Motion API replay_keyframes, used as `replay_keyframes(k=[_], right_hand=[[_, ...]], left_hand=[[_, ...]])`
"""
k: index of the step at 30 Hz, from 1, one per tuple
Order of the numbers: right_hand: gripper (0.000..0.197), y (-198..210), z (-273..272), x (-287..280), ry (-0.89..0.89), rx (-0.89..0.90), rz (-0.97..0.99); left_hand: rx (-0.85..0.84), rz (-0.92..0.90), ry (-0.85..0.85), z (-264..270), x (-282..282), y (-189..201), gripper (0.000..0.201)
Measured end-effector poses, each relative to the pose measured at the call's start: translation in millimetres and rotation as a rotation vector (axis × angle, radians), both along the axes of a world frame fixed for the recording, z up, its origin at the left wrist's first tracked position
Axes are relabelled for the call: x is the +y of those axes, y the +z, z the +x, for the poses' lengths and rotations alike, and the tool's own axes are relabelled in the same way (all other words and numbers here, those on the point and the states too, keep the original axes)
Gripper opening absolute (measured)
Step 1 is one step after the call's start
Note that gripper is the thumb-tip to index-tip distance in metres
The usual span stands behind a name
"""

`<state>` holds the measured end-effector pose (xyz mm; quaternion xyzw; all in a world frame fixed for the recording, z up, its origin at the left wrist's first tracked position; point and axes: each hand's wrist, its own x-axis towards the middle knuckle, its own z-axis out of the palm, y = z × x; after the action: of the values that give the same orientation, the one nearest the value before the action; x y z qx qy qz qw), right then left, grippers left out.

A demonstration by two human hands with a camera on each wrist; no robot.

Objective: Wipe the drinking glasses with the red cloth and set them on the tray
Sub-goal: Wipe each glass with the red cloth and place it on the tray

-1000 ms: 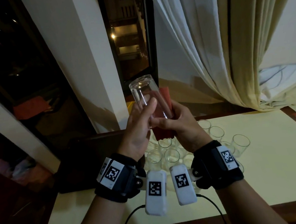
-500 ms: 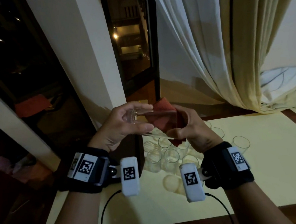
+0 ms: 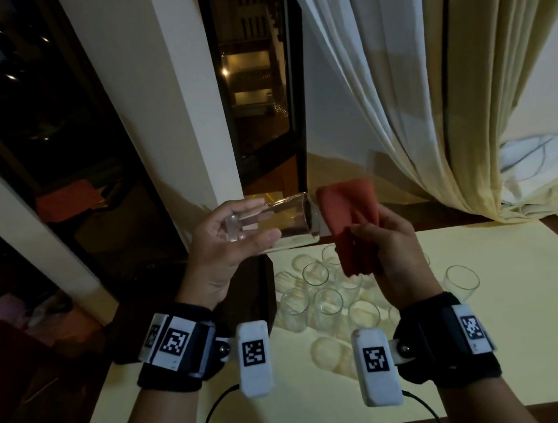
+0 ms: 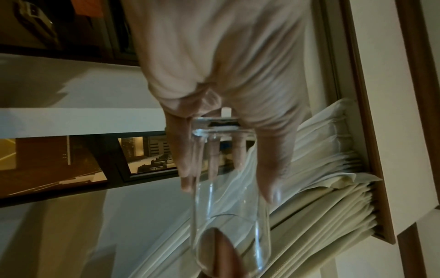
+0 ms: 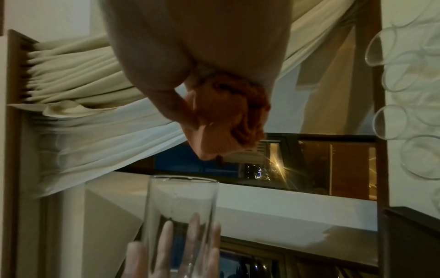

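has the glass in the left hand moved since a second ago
Yes. The glass was upright, high against the dark window gap; now it lies sideways, lower, just above the table edge, mouth toward the red cloth.

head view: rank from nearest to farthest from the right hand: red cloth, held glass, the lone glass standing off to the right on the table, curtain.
1. red cloth: pinched in the right hand itself.
2. held glass: just left of the cloth, lying sideways in the left hand.
3. lone glass: on the table, to the right and below. Nearly tied with 2 in the image.
4. curtain: behind, up and right.

Left hand point(image 3: 229, 247) grips glass point(image 3: 285, 221); right hand point(image 3: 392, 254) pinches cloth point(image 3: 350, 217).
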<state>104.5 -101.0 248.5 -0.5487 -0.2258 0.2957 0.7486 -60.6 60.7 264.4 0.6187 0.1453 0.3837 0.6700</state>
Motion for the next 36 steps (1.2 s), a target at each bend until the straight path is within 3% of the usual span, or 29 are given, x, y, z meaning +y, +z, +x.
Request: replay_keyframes(k=[3,7,9,14,18,21,25,30,32,36], right_hand=[[0.044,5.2,-9.5,7.0,-0.002,-0.172,0.015],[0.040,6.2,-25.6,16.5,0.003,-0.665,-0.046],[0.040,3.1,-24.2,18.3,0.031,-0.763,-0.069],[0.059,10.3,-17.0,15.8,0.209,-0.783,-0.065],[0.055,15.7,-13.6,14.6,0.305,-0.801,-0.089],[0.046,13.3,-12.3,13.6,0.333,-0.846,-0.175],[0.034,24.7,-4.8,3.4,0.320,-0.660,-0.179],[0.019,27.8,-5.2,6.9,0.051,-0.468,0.017],[0.015,24.5,-11.2,11.7,0.058,-0.414,0.037],[0.023,22.1,-12.1,13.0,0.214,-0.345,0.017]], left_hand=[[-0.011,-0.021,0.002,3.6,-1.1,-3.5,0.063],[-0.033,-0.028,0.030,7.9,-4.9,-1.2,0.051],[-0.028,-0.043,0.028,6.7,-6.3,0.3,0.048],[0.020,-0.088,0.003,1.1,-1.0,-3.5,0.049],[0.013,-0.110,-0.059,-0.7,-0.3,-1.9,0.043],[0.024,-0.101,-0.111,-1.8,-0.4,-0.7,0.052],[0.085,-0.114,-0.093,-3.4,3.1,-5.8,0.053],[0.101,-0.108,-0.095,-1.1,1.9,-8.0,0.053],[0.085,-0.108,-0.103,0.3,-0.5,-6.2,0.048],[0.071,-0.105,-0.149,0.6,-4.1,-4.6,0.056]])
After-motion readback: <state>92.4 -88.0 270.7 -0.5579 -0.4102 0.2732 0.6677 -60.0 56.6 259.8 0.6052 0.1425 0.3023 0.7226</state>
